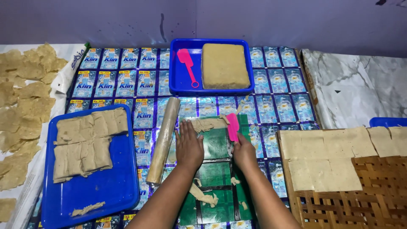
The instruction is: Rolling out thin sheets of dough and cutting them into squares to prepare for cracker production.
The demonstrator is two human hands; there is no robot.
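Left hand [189, 146] spread flat on green board [216, 174], right hand [244, 152] gripping pink scraper [232, 126], over sachet-printed floor covering [275, 91].

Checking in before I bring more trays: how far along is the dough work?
Done: thin squares laid on the woven rack, cut pieces stacked on the blue tray. In hand: right hand holds a pink scraper at the green board, left hand pressing flat. Left: the dough block.

Single head-worn view, looking steeply down and forward from close above the foil-packet-covered work surface [271, 91], purple back wall [106, 19] across the top edge.
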